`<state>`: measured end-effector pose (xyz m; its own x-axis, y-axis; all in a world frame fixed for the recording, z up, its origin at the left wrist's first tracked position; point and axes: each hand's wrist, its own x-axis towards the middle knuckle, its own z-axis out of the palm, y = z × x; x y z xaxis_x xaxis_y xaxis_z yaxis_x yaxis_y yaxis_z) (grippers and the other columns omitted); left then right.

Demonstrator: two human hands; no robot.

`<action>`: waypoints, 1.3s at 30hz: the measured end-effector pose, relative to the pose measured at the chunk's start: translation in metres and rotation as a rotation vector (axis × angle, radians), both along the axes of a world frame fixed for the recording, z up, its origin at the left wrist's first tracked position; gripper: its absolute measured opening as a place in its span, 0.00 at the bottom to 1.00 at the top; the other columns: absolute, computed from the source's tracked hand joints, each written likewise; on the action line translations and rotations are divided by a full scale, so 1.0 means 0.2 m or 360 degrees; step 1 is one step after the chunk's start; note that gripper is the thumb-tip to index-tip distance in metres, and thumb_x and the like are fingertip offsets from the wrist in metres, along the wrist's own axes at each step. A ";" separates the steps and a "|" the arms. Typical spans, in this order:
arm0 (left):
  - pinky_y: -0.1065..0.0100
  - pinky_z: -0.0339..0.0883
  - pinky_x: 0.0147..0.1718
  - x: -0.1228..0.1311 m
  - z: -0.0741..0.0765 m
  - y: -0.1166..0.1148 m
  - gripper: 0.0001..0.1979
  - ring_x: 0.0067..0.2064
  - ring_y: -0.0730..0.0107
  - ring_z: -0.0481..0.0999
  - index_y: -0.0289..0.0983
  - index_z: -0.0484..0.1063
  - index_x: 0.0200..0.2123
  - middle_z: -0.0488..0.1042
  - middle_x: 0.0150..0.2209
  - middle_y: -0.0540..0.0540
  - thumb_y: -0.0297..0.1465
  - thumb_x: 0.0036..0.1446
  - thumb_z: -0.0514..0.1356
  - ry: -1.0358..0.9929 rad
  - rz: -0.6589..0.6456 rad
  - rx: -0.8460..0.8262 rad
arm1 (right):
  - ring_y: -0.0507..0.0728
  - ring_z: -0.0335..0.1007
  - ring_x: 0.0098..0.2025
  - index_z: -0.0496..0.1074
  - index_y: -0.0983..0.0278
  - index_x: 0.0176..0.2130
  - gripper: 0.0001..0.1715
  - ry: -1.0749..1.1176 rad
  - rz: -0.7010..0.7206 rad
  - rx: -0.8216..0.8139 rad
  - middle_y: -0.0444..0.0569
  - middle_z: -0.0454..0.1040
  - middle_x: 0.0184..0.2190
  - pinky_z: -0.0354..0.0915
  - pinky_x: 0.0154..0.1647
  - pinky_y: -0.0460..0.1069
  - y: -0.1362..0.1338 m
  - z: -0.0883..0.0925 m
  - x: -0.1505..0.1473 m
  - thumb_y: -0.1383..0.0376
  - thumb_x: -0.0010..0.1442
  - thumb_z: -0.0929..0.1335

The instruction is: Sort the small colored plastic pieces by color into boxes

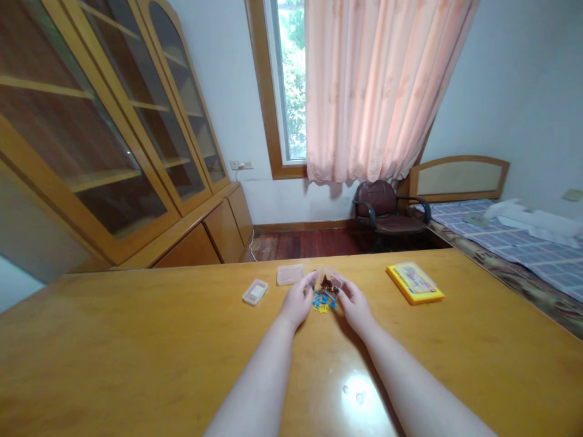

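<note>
At the left, a glass-fronted cabinet [122, 115] stands beyond the far edge of the bench [136, 352]. Left of the middle of that edge, a small clear box [255, 292] with something whitish inside lies on the bench. Just right of it, closer to the edge, is a flat clear tray [290, 275]. Next come the 2 hands: the left hand [298, 301] and the right hand [357, 304] grasp opposite sides of a clear container [326, 273] with dark brown pieces [326, 283], near the middle of the far edge. Between the hands, blue pieces [321, 298] and yellow pieces [323, 309] lie loose on the bench. Farther right, well apart, a yellow case [414, 283] rests toward the far right corner. Beyond the far edge stands a chair [385, 207]; past the right edge, a bed [505, 233].
</note>
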<state>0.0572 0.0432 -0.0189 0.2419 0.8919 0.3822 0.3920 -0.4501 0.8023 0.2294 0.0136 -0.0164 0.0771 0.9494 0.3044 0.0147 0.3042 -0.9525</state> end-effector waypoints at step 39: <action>0.54 0.47 0.59 -0.02 0.02 0.00 0.29 0.61 0.60 0.53 0.42 0.58 0.57 0.56 0.60 0.43 0.38 0.52 0.59 -0.0061 -0.0281 -0.0050 | 0.62 0.73 0.43 0.70 0.63 0.44 0.30 0.0754 0.0263 -0.0496 0.57 0.73 0.45 0.65 0.46 0.58 0.04 -0.02 -0.01 0.49 0.46 0.69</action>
